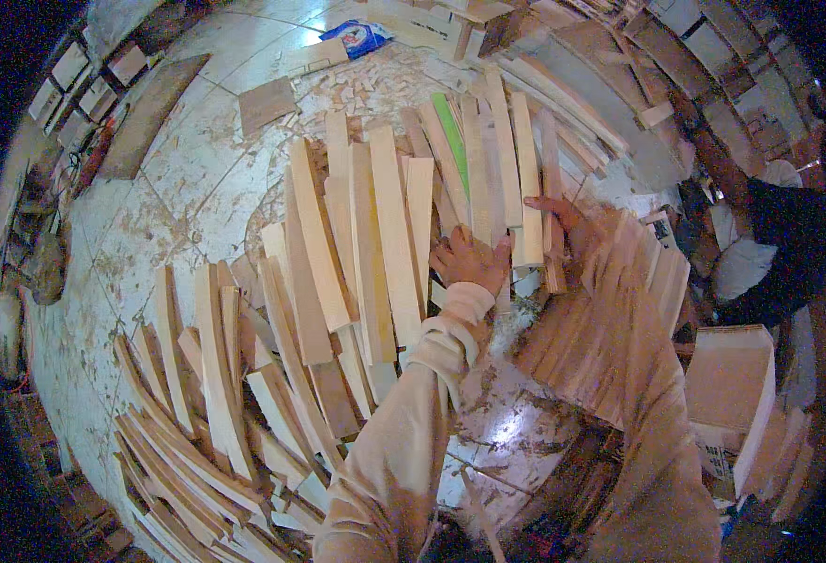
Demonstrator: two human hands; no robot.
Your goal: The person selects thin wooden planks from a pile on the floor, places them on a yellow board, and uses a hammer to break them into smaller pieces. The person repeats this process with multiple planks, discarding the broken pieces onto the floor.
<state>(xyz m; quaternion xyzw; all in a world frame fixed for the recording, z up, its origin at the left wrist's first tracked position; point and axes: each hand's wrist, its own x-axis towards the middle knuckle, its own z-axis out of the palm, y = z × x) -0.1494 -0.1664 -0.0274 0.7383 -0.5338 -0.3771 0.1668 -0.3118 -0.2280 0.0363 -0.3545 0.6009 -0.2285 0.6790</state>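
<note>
Several pale wooden strips [485, 141] lie side by side in front of me, their near ends under my hands. My left hand [472, 258] is closed over the near end of one strip, fingers on its left and thumb on its right. Just to the right, my right hand [568, 223] grips the edge of a narrower, darker strip [551, 159], with one finger reaching across toward its neighbour. Among the strips is one with a green face [450, 141]. The right palm's underside is hidden.
A spread of loose wooden strips [314, 244] covers the floor at the left. Stacked boards [591, 347] lie near my right forearm. An open cardboard box [727, 385] stands farther right. Wood chips [366, 94] and a blue bag [356, 39] lie at the far side.
</note>
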